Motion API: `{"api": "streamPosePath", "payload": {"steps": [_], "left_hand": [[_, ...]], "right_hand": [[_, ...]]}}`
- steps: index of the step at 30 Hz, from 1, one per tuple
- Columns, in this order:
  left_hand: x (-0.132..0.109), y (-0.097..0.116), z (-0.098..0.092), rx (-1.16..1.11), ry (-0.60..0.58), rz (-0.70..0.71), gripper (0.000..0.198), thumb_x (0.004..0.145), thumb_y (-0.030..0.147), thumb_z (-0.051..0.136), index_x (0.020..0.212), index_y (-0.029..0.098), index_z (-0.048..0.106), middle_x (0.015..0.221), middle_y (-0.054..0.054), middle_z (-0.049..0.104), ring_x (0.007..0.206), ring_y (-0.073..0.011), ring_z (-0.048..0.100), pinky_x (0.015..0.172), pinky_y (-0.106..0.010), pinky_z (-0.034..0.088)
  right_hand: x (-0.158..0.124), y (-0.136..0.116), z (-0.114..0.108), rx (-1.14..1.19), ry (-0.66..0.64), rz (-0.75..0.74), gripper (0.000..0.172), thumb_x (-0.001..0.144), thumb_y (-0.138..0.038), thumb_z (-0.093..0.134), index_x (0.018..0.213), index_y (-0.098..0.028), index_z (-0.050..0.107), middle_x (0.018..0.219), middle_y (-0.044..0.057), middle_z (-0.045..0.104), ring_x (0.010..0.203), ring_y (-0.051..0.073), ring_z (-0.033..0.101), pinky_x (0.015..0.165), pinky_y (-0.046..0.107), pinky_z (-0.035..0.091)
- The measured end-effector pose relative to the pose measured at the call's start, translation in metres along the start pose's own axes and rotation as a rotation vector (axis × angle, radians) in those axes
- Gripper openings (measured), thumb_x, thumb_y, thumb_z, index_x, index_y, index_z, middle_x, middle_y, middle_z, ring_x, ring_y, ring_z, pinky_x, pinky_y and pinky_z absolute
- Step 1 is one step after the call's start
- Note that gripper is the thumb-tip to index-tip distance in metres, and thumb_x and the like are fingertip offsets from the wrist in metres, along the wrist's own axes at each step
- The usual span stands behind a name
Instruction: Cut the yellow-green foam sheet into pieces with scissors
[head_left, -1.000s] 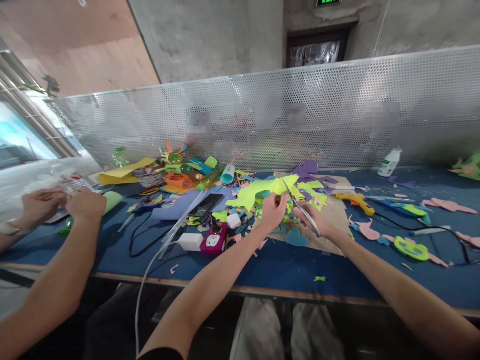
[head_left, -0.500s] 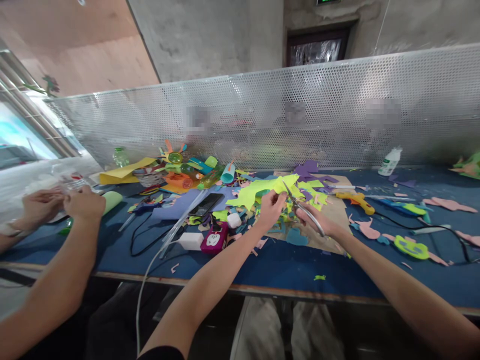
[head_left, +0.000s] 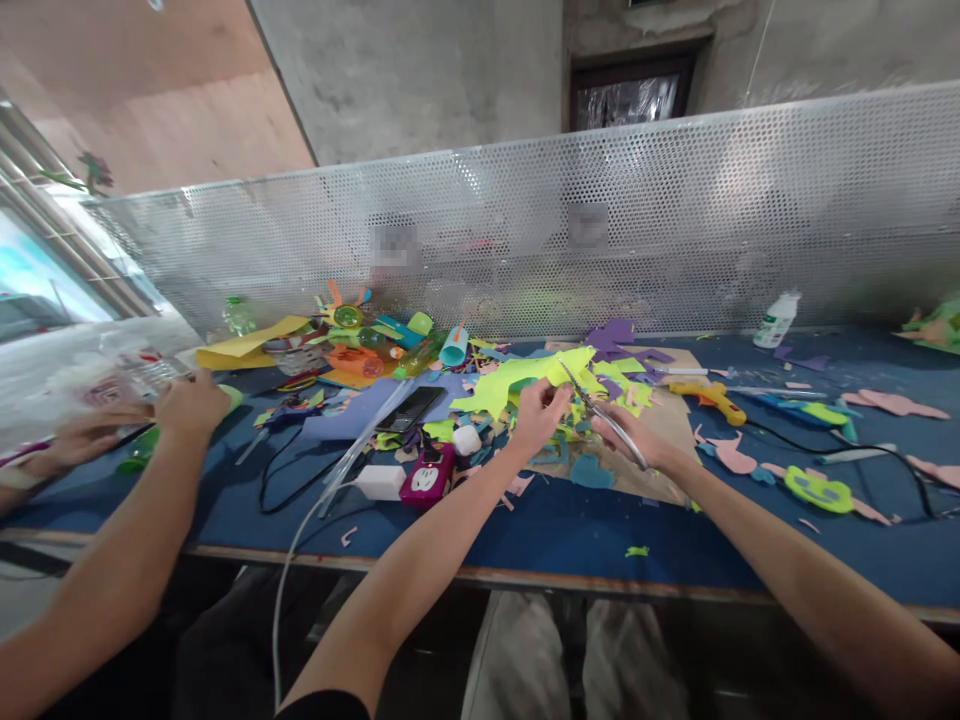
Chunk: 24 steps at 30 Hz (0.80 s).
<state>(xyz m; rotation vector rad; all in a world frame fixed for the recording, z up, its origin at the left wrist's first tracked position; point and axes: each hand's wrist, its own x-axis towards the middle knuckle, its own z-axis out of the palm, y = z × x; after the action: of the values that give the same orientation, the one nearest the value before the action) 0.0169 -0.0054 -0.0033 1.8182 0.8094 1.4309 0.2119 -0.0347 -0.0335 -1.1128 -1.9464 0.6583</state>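
Observation:
Over the middle of the blue table, my left hand [head_left: 541, 412] pinches the near edge of a bright yellow-green sheet [head_left: 510, 380], which looks like paper or thin foam. My right hand [head_left: 626, 435] is closed around the handles of a pair of metal scissors [head_left: 582, 390]. The scissor blades reach up to the sheet's edge, right beside my left fingertips. Under both hands lies a pile of coloured offcuts, on a brown board [head_left: 660, 465]. How far the blades are apart is too small to tell.
At left, a co-worker's hands [head_left: 187, 405] work near a green bottle piece. A phone [head_left: 412, 408], a magenta power adapter [head_left: 427, 478] and a white charger [head_left: 380, 482] lie left of my arms. A yellow glue gun [head_left: 709, 400] and white bottle [head_left: 778, 320] stand right. A perforated metal screen [head_left: 510, 220] backs the table.
My hands, the sheet and the scissors keep nearly the same place, the blades shifting slightly at the sheet. The co-worker's hands at left have moved apart and to the right.

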Motion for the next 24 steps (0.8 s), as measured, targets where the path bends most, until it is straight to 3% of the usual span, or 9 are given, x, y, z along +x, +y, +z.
{"api": "streamPosePath", "payload": {"steps": [6, 13, 20, 24], "left_hand": [[-0.001, 0.0, 0.003, 0.015, 0.008, -0.026, 0.047, 0.092, 0.051, 0.062, 0.065, 0.019, 0.04, 0.056, 0.005, 0.036, 0.053, -0.0082, 0.031, 0.053, -0.027, 0.024], [-0.002, 0.003, 0.004, -0.008, 0.018, -0.054, 0.048, 0.091, 0.052, 0.062, 0.063, 0.019, 0.039, 0.056, 0.005, 0.035, 0.053, -0.0083, 0.03, 0.052, -0.027, 0.023], [-0.001, -0.001, 0.003, 0.035, -0.014, -0.03, 0.048, 0.092, 0.051, 0.061, 0.063, 0.019, 0.041, 0.057, 0.004, 0.033, 0.055, -0.0085, 0.03, 0.054, -0.027, 0.023], [-0.001, 0.0, 0.002, 0.051, -0.064, -0.023, 0.048, 0.094, 0.052, 0.058, 0.064, 0.019, 0.042, 0.056, 0.004, 0.035, 0.053, -0.0088, 0.031, 0.054, -0.028, 0.022]], "right_hand": [[-0.002, -0.003, 0.005, 0.076, -0.046, 0.073, 0.041, 0.088, -0.064, 0.047, 0.076, -0.025, 0.049, 0.057, -0.002, 0.05, 0.05, 0.016, 0.047, 0.048, 0.03, 0.042], [-0.001, -0.012, 0.011, 0.066, -0.011, 0.096, 0.054, 0.085, -0.073, 0.043, 0.065, -0.023, 0.049, 0.056, 0.002, 0.054, 0.05, 0.017, 0.052, 0.049, 0.031, 0.045], [0.001, 0.001, 0.008, 0.042, -0.017, 0.01, 0.039, 0.091, -0.061, 0.046, 0.082, -0.023, 0.05, 0.06, -0.002, 0.051, 0.051, 0.016, 0.047, 0.049, 0.03, 0.041], [0.001, 0.0, 0.006, -0.01, 0.005, 0.007, 0.036, 0.092, -0.057, 0.048, 0.08, -0.023, 0.049, 0.062, -0.002, 0.049, 0.055, 0.016, 0.046, 0.05, 0.03, 0.04]]}}
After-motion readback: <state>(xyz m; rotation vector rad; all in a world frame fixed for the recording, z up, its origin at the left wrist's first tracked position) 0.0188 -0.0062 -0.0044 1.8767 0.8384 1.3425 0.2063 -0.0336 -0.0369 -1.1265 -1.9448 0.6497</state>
